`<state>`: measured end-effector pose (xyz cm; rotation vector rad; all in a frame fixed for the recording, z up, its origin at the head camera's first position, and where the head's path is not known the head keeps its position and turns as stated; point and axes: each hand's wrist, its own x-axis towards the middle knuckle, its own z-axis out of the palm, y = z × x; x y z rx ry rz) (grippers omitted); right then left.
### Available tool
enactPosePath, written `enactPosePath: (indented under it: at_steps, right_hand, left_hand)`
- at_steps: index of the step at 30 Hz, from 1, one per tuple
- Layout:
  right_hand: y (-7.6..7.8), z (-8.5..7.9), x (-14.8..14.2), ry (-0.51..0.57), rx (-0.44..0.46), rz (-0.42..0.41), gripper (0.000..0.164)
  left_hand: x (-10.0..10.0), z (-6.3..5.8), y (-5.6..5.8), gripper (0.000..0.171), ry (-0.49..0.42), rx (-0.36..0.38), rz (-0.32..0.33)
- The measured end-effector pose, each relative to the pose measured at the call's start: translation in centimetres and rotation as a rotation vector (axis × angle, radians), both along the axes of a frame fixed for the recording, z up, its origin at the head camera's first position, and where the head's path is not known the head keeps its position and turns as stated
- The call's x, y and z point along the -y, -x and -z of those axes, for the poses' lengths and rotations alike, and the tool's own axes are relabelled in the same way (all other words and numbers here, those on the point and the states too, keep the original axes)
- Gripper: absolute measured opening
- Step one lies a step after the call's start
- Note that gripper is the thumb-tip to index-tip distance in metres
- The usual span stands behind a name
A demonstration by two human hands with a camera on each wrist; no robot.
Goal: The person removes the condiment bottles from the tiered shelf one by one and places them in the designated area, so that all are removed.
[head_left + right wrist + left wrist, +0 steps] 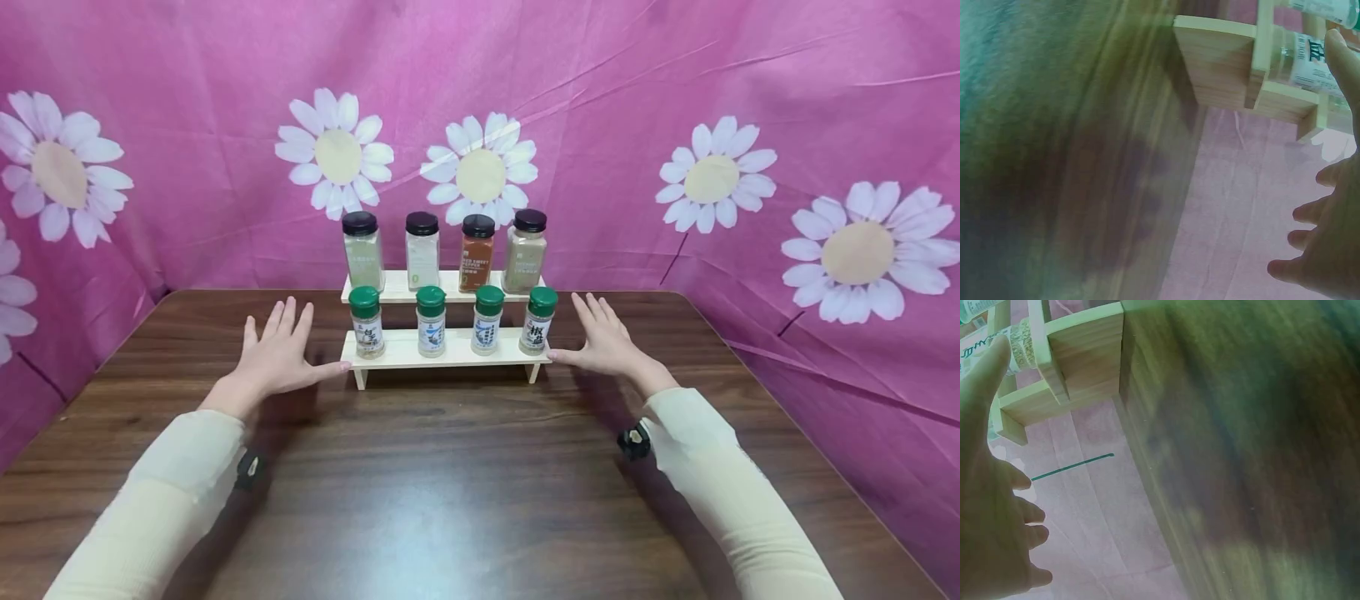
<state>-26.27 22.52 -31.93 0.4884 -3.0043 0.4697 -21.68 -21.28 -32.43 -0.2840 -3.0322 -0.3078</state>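
Note:
A two-tier wooden rack [450, 362] stands on the table with spice jars on both steps. Its upper step holds several black-capped jars, one of them a red pepper jar [476, 258]. On the lower step are several green-capped shakers, among them a left-end shaker [367, 329] and a right-end shaker [536, 327]. My left hand [281, 354] is spread at the rack's left side, thumb tip right at the lower step's end. Mirroring it, my right hand [606, 343] is spread at the right side, thumb pointing to the step's other end. Neither hand holds anything.
The brown wooden table [435, 483] reaches back to a pink cloth [585, 75] printed with white daisies, which hangs behind and along the sides. A dark wrist device [634, 442] sits under the right sleeve, another on the left wrist.

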Motion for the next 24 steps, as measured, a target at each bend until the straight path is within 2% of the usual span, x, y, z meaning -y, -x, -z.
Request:
enactPosePath:
  at_steps: [6, 13, 17, 20, 24]
  right_hand:
    - [0.3, -0.6, 0.3, 0.066, -0.045, -0.037, 0.101]
    - [0.2, -0.3, 1.6, 0.291, -0.069, -0.088, 0.093]
    - [-0.3, 0.4, 2.5, 0.418, -0.042, -0.045, 0.086]
    - [-0.8, 0.9, 3.1, 0.535, -0.015, 0.002, 0.078]
    - [-1.2, 1.3, 3.7, 0.660, -0.044, 0.031, 0.067]
  left_hand:
    - [-0.3, 0.0, 0.3, 0.113, -0.078, -0.015, -0.011]
    - [-1.3, 1.0, 0.7, 0.117, -0.259, 0.010, -0.014]
    - [-1.6, 2.0, 1.0, 0.116, -0.364, 0.009, -0.002]
    - [-1.8, 2.7, 1.3, 0.114, -0.484, 0.019, 0.029]
    - [-2.1, 3.2, 1.7, 0.112, -0.642, 0.049, 0.056]
